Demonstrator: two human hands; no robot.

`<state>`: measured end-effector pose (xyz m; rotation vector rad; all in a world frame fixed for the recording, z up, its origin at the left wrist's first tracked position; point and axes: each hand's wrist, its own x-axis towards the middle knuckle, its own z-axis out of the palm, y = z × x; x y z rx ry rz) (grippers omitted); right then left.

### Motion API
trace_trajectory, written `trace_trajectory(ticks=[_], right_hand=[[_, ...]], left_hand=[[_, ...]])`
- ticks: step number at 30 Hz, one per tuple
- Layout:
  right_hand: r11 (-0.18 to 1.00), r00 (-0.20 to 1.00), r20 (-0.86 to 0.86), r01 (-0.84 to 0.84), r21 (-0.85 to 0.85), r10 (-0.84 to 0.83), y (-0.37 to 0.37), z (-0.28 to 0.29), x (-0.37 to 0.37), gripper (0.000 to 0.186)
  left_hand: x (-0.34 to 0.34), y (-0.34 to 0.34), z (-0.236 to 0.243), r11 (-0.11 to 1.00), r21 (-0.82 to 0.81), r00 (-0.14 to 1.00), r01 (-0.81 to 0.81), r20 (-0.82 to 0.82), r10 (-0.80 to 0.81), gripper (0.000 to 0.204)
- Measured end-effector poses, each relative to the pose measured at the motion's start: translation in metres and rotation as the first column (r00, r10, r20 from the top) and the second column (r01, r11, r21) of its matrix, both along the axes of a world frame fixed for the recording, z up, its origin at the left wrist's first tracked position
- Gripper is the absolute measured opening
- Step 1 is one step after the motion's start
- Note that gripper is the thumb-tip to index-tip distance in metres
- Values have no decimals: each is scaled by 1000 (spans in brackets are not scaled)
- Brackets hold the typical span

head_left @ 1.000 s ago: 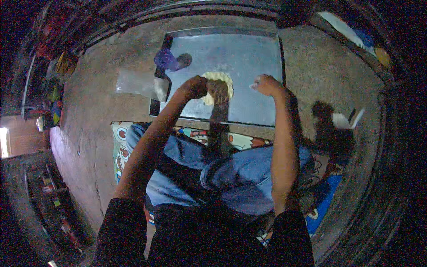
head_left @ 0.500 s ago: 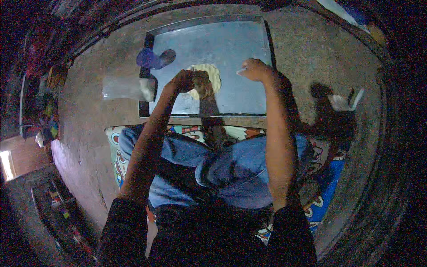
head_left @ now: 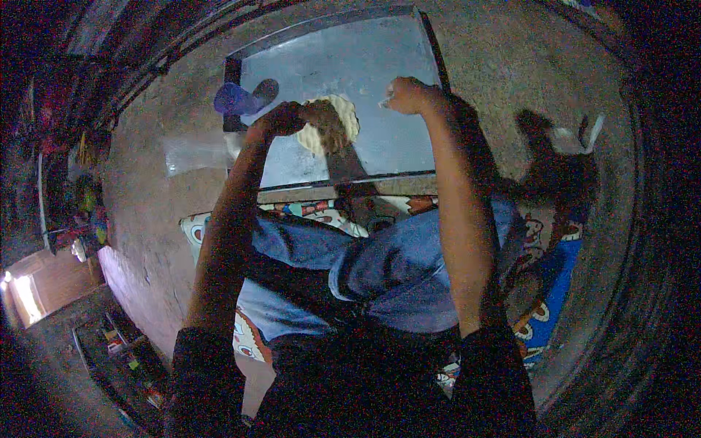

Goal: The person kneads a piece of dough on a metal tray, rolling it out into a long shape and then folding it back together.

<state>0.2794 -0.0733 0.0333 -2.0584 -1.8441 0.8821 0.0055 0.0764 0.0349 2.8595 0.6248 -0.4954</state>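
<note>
A flat, round, pale piece of dough (head_left: pixel 347 120) with a wavy edge lies in a shallow grey metal tray (head_left: pixel 321 62). At the dough's left edge is my left hand (head_left: pixel 283 119), dark in the dim light, its fingers curled together. Whether anything is between them is hidden. My right hand (head_left: pixel 410 96) hovers over the right part of the tray, apart from the dough. Its fingers are pinched together, with a small whitish bit at the tips that is too blurred to name. A hand-shaped shadow falls across the dough.
A purple round container (head_left: pixel 232 99) stands at the tray's left rim. Beside it lies a clear plastic bag (head_left: pixel 193 157) on the floor. To the right is a whitish object (head_left: pixel 577 140). My crossed legs in jeans (head_left: pixel 394 270) rest on a patterned mat (head_left: pixel 556 292).
My left hand has drawn slightly left, uncovering more of the dough's left side. My right hand stays pinched over the tray's right part. The whole view has tilted a little.
</note>
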Motion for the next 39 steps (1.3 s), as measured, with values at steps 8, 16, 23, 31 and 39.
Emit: trace_trajectory(ticks=[8,16,23,31,39], right_hand=[[984,994,73,-65,-167,78,11,-14,4,38],[998,997,65,-34,-51,37,3,1,-4,42],[983,994,68,70,167,-83,15,-60,-7,40],[999,998,53,-29,-32,31,8,-23,1,39],[999,999,33,-29,-37,31,-4,1,-4,43]], left_hand=[[28,-10,-1,994,3,955,105,-279,-100,41],[27,-6,-33,970,-60,959,235,-150,-241,40],[61,-10,-14,978,4,972,207,-116,-206,30],[91,-61,33,992,-122,981,37,-184,-59,39],[68,-68,41,974,-227,996,-27,73,44,41]])
